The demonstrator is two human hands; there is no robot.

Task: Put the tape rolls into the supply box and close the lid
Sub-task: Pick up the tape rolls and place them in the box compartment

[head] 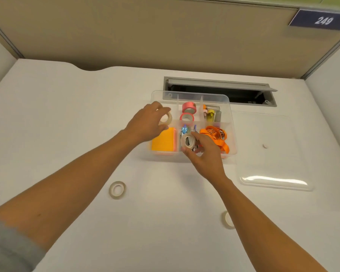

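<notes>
- Clear plastic box (231,122) sits open on a white desk (67,114), split into compartments by thin dividers.
- Left hand (147,124) hovers over the box's far-left compartment, fingers pinching a whitish tape roll (166,119) just above it.
- Right hand (205,154) is over the box's near-middle compartment, thumb and fingers gripping a second whitish roll (188,140) held upright.
- Just below the left hand, the near-left compartment holds an orange pad (163,142).
- Beyond the right hand, the far-middle compartment holds two pink rolls (188,111).
- Under the right hand's fingers lie small blue and dark items, too small to tell.
- Right of the right hand, an orange strap (217,136) fills the near-right compartment; beyond it the far-right compartment holds small bottles (211,114).
- Clear lid (273,154) lies flat on the desk, well right of the right hand, beside the box.
- Two more whitish rolls lie on the desk: one (117,190) between the forearms, one (228,219) partly hidden by the right forearm.
</notes>
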